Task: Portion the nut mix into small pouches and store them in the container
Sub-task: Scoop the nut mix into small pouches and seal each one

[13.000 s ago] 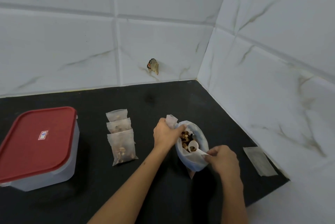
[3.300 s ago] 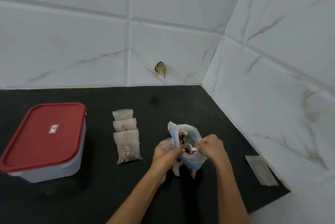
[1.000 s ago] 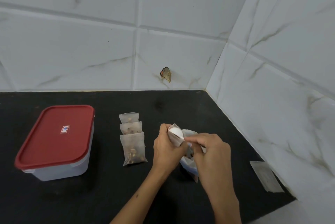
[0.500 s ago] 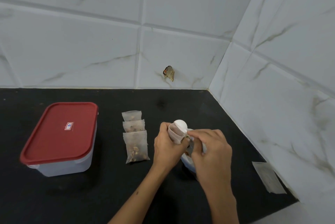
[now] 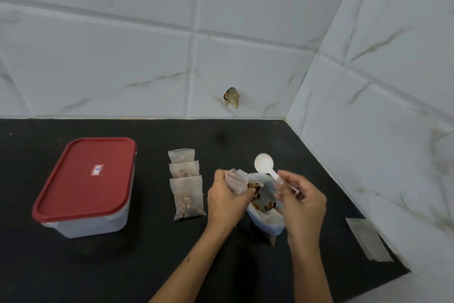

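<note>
Spoon lifted clear of pouch since half second ago, bowl now above bag; right hand pinches its handle; left hand grips small translucent pouch beside bag mouth; bag holds brown nuts; three filled pouches lie left; red-lidded box closed; empty pouch far right.

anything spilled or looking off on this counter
No spill shows on the black counter. One oddity: a brownish, crumpled scrap is stuck on the white wall tile above the counter; what it is cannot be told. The three filled pouches overlap in a tidy row, and the container has its lid on.
</note>
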### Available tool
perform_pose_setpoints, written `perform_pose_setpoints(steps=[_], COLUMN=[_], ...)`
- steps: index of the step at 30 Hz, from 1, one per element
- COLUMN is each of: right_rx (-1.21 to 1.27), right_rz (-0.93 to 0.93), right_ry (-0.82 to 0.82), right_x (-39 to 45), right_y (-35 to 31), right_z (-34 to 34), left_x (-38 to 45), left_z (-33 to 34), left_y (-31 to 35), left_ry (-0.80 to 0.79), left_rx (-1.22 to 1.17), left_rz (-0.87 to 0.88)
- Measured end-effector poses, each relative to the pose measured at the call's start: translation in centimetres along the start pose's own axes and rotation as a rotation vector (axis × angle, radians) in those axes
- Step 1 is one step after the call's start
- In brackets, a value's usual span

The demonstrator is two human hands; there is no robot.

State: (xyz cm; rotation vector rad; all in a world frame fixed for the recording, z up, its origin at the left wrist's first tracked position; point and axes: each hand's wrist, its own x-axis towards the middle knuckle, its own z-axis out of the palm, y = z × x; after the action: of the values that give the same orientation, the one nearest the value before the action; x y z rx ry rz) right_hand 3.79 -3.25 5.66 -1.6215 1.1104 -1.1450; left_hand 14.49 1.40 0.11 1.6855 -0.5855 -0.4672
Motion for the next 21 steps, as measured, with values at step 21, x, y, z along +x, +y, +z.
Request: perform_pose_setpoints(steps=[21], right_rx=[-1.115], right_rz=[0.158], right_ry=[-0.477], right_x=[6.4], right_y=[2.8], right_z=[1.7], left_x=[4.0], left_z=[2.8], left_y=[-4.0], left_ry=[-0.138], left_rx=[-0.315], left_rz=[-0.454])
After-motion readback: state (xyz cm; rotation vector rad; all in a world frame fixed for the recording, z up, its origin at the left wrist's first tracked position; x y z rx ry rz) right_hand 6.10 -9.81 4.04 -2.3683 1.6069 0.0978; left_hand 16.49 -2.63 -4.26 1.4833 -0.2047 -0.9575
